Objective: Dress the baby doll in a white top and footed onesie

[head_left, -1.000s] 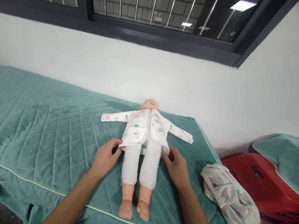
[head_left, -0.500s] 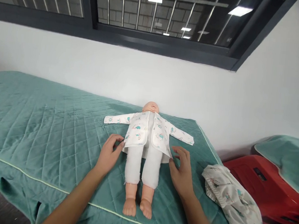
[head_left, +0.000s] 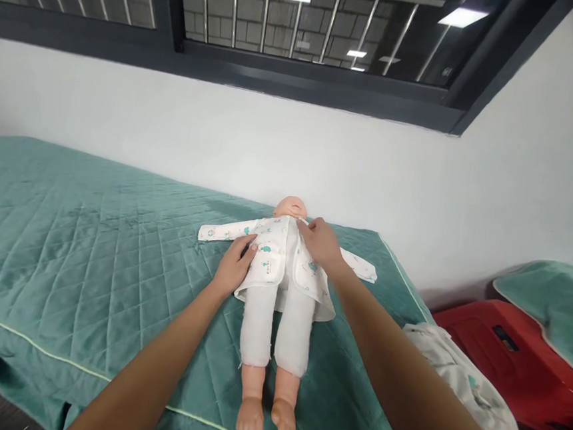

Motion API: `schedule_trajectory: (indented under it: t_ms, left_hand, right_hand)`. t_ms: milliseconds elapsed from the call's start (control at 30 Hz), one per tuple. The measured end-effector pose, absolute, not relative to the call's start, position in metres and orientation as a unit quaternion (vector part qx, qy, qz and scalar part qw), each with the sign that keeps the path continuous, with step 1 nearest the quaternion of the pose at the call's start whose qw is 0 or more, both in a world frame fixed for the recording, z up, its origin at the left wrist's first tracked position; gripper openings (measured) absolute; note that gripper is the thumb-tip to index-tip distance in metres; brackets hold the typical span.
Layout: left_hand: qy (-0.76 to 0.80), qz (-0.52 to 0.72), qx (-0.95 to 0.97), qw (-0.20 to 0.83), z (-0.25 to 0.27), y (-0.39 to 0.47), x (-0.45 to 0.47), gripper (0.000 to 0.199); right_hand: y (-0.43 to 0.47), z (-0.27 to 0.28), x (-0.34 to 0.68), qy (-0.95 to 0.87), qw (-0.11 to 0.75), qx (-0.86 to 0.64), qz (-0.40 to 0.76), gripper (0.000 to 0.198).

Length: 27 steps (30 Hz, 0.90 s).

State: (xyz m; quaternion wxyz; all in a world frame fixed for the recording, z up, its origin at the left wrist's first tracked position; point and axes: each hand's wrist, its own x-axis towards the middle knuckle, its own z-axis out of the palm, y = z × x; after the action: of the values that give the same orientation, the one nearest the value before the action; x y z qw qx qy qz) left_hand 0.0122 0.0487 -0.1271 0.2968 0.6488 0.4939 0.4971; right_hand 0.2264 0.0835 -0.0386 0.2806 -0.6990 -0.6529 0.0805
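A baby doll [head_left: 251, 416] lies on its back, its head away from me and its bare feet toward me. It wears a white printed baby jacket [head_left: 268, 260], open down the front with both sleeves spread out; its legs are covered in white. My right hand [head_left: 320, 241] pinches the jacket's front edge just below the doll's neck, partly hiding the right-hand sleeve. Against the jacket's left side rests my left hand [head_left: 235, 264], fingers on the cloth and thumb apart from them.
The doll lies on a green quilted bed cover [head_left: 112, 253] against a white wall [head_left: 173, 131]. Folded printed cloth [head_left: 468, 371] lies at the right edge, partly behind my right forearm. Beyond it stands a red plastic chair [head_left: 515, 355]. A dark-framed window [head_left: 298, 85] is above.
Both hands have moved up from the jacket's lower corners. My right hand has gone to the collar and taken hold of the front edge; my left has shifted onto the jacket's side.
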Motion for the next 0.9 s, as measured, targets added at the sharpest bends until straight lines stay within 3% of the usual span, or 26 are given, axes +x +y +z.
schedule_trajectory:
  t_ms: [100, 400, 633, 733, 833, 900]
  left_hand:
    - [0.488, 0.489, 0.659, 0.297, -0.127, 0.054, 0.011, 0.044]
    - [0.485, 0.498, 0.649, 0.309, -0.122, 0.057, 0.012, 0.043]
    - [0.478, 0.546, 0.657, 0.204, -0.124, 0.040, 0.007, 0.028]
    - [0.448, 0.530, 0.703, 0.157, -0.117, 0.012, 0.011, 0.027]
    - [0.451, 0.459, 0.758, 0.108, -0.102, -0.020, 0.024, 0.042]
    - [0.480, 0.418, 0.767, 0.082, -0.090, -0.034, 0.033, 0.041]
  right_hand:
    - [0.102, -0.031, 0.222, -0.667, 0.214, -0.709, 0.078, 0.029]
    - [0.086, -0.019, 0.204, -0.721, 0.216, -0.655, 0.061, 0.019]
    - [0.000, -0.049, 0.220, -0.698, 0.443, -0.562, 0.043, 0.021]
    - [-0.039, -0.065, 0.222, -0.732, 0.410, -0.544, 0.018, 0.023]
    - [-0.058, -0.071, 0.216, -0.757, 0.347, -0.554, -0.030, 0.031]
    - [-0.058, -0.070, 0.211, -0.756, 0.319, -0.570, -0.043, 0.024]
